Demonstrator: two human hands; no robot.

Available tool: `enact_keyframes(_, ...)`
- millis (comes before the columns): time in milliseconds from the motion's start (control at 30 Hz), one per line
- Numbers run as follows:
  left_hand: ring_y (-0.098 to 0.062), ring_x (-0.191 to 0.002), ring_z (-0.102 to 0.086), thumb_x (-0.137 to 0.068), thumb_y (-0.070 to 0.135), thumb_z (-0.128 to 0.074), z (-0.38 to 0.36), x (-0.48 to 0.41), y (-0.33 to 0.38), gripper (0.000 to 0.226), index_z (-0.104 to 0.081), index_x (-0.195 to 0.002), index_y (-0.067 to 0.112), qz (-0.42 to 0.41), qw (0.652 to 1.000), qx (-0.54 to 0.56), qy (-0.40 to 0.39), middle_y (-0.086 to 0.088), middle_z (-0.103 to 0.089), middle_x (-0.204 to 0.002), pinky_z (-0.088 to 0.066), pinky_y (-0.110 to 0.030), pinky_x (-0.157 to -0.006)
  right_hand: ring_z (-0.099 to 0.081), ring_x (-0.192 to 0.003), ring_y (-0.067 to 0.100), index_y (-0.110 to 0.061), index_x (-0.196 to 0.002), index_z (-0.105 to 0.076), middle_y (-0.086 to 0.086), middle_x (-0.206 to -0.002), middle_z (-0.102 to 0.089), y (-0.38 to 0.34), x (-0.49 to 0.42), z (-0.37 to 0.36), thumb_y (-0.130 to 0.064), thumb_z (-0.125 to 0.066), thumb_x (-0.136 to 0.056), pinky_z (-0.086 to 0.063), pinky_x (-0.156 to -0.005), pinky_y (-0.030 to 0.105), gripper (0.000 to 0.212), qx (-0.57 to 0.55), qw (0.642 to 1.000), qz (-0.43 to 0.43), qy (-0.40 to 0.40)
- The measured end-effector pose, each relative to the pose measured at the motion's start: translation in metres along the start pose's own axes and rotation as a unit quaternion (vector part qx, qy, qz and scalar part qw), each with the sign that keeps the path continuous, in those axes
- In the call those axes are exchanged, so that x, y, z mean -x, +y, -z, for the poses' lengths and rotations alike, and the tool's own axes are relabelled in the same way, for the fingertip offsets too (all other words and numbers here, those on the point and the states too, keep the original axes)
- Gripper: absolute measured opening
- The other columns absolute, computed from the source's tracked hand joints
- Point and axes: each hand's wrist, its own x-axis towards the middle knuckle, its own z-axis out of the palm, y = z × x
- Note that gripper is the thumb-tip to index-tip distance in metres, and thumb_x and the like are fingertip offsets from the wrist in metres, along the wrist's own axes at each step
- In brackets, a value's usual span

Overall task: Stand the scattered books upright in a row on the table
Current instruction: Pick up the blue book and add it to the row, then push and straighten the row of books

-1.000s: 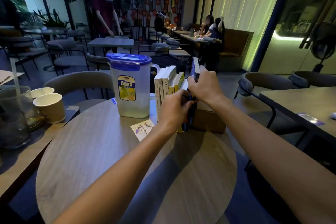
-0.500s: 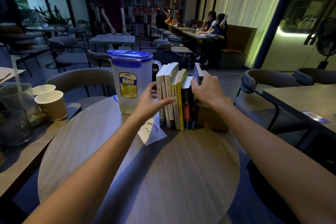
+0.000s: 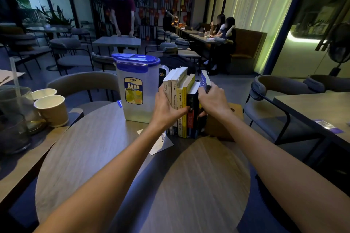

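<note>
Several books (image 3: 181,100) stand upright in a row at the far side of the round wooden table (image 3: 132,176), spines toward me: two white, one yellow, one dark with red lettering. My left hand (image 3: 166,108) presses against the row's left side, thumb across the spines. My right hand (image 3: 213,100) grips a blue-covered book (image 3: 205,81) at the row's right end, which leans slightly right. A brown box (image 3: 227,125) stands just right of the books, partly hidden by my right wrist.
A clear pitcher with a blue lid (image 3: 138,89) stands just left of the books. A white card (image 3: 161,143) lies under my left wrist. Paper cups (image 3: 52,109) and glass jars (image 3: 15,119) sit on the adjoining table at left. Chairs ring the table.
My left hand moved from hovering near the pitcher to pressing flat on the left side of the row. The right hand stays on the blue book.
</note>
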Motion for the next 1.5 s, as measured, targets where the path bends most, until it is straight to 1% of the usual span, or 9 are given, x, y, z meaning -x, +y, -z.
enact_keyframes(167, -0.01, -0.118, -0.043, -0.068, 0.04, -0.087, 0.01, -0.002, -0.006, 0.092, -0.035, -0.141, 0.019, -0.009, 1.0, -0.02, -0.011, -0.001, -0.045, -0.127, -0.036, -0.011, -0.089, -0.072, -0.054, 0.023, -0.011, -0.111, -0.052, 0.015, -0.085, -0.067, -0.003, -0.001, -0.008, -0.025, -0.044, -0.102, -0.053, -0.042, 0.025, 0.018, -0.018, 1.0, 0.004, -0.004)
enact_keyframes(467, -0.01, -0.124, -0.044, -0.066, 0.043, -0.087, 0.009, 0.006, -0.007, 0.097, -0.032, -0.144, 0.023, -0.002, 1.0, 0.004, -0.008, 0.004, -0.044, -0.13, -0.046, -0.032, -0.103, -0.073, -0.059, 0.019, -0.013, -0.11, -0.053, 0.006, -0.094, -0.068, 0.0, 0.008, -0.008, -0.043, -0.057, -0.098, -0.053, -0.043, 0.021, 0.033, -0.009, 1.0, 0.013, -0.022)
enact_keyframes(667, -0.015, -0.131, -0.043, -0.06, 0.051, -0.085, 0.015, 0.007, -0.017, 0.105, -0.029, -0.146, 0.03, 0.026, 0.999, 0.015, -0.033, 0.003, -0.044, -0.135, -0.047, -0.047, -0.106, -0.056, -0.106, 0.015, -0.023, -0.139, -0.049, -0.004, -0.117, -0.057, 0.013, 0.017, 0.019, -0.074, -0.045, -0.09, -0.044, -0.082, 0.03, 0.071, 0.095, 0.986, 0.039, -0.128)
enact_keyframes(800, -0.015, -0.13, -0.042, -0.066, 0.042, -0.088, 0.015, 0.01, -0.021, 0.1, -0.03, -0.146, 0.026, 0.04, 0.999, -0.002, -0.034, 0.001, -0.042, -0.135, -0.046, -0.047, -0.109, -0.055, -0.12, 0.016, -0.021, -0.131, -0.064, 0.002, -0.132, -0.064, 0.03, 0.013, 0.046, -0.072, -0.027, -0.096, -0.041, -0.096, 0.035, 0.072, 0.075, 0.99, 0.044, -0.108)
enact_keyframes(933, -0.016, -0.128, -0.045, -0.061, 0.053, -0.086, 0.012, 0.015, -0.022, 0.102, -0.03, -0.143, 0.03, 0.045, 0.999, -0.007, -0.013, 0.002, -0.042, -0.134, -0.049, -0.048, -0.104, -0.06, -0.109, 0.029, -0.009, -0.112, -0.068, 0.014, -0.114, -0.069, 0.062, -0.003, 0.059, -0.066, -0.029, -0.1, -0.043, -0.103, 0.049, 0.07, 0.22, 0.975, -0.015, -0.035)
enact_keyframes(1100, -0.019, -0.129, -0.044, -0.064, 0.044, -0.089, 0.008, 0.022, -0.023, 0.103, -0.028, -0.145, 0.025, 0.065, 0.997, -0.042, -0.015, -0.002, -0.042, -0.136, -0.046, -0.05, -0.106, -0.056, -0.117, 0.032, -0.013, -0.125, -0.061, 0.016, -0.132, -0.056, 0.088, -0.008, 0.056, -0.083, -0.04, -0.084, -0.049, -0.098, 0.044, 0.084, 0.238, 0.962, -0.106, -0.085)
enact_keyframes(1200, -0.021, -0.128, -0.047, -0.063, 0.047, -0.088, 0.007, 0.024, -0.025, 0.104, -0.028, -0.145, 0.026, 0.087, 0.995, -0.038, -0.028, -0.003, -0.044, -0.133, -0.048, -0.051, -0.104, -0.054, -0.115, 0.034, -0.015, -0.121, -0.056, 0.014, -0.13, -0.047, 0.09, -0.009, 0.047, -0.076, -0.055, -0.082, -0.05, -0.092, 0.043, 0.072, 0.244, 0.961, -0.105, -0.077)
enact_keyframes(1367, -0.019, -0.129, -0.045, -0.066, 0.047, -0.087, 0.007, 0.026, -0.024, 0.101, -0.028, -0.145, 0.025, 0.09, 0.994, -0.053, -0.035, -0.002, -0.045, -0.134, -0.047, -0.049, -0.106, -0.061, -0.107, 0.036, -0.03, -0.073, -0.059, 0.01, -0.128, -0.051, 0.088, -0.009, 0.039, -0.084, -0.048, -0.075, -0.051, -0.092, 0.049, 0.055, 0.257, 0.957, -0.081, -0.105)
enact_keyframes(1500, -0.019, -0.129, -0.046, -0.065, 0.056, -0.083, 0.006, 0.027, -0.025, 0.101, -0.029, -0.145, 0.027, 0.102, 0.993, -0.049, -0.037, -0.001, -0.046, -0.135, -0.048, -0.05, -0.105, -0.06, -0.102, 0.03, -0.025, -0.084, -0.07, 0.006, -0.121, -0.045, 0.083, -0.005, 0.038, -0.083, -0.046, -0.08, -0.054, -0.093, 0.046, 0.063, 0.305, 0.941, -0.074, -0.128)
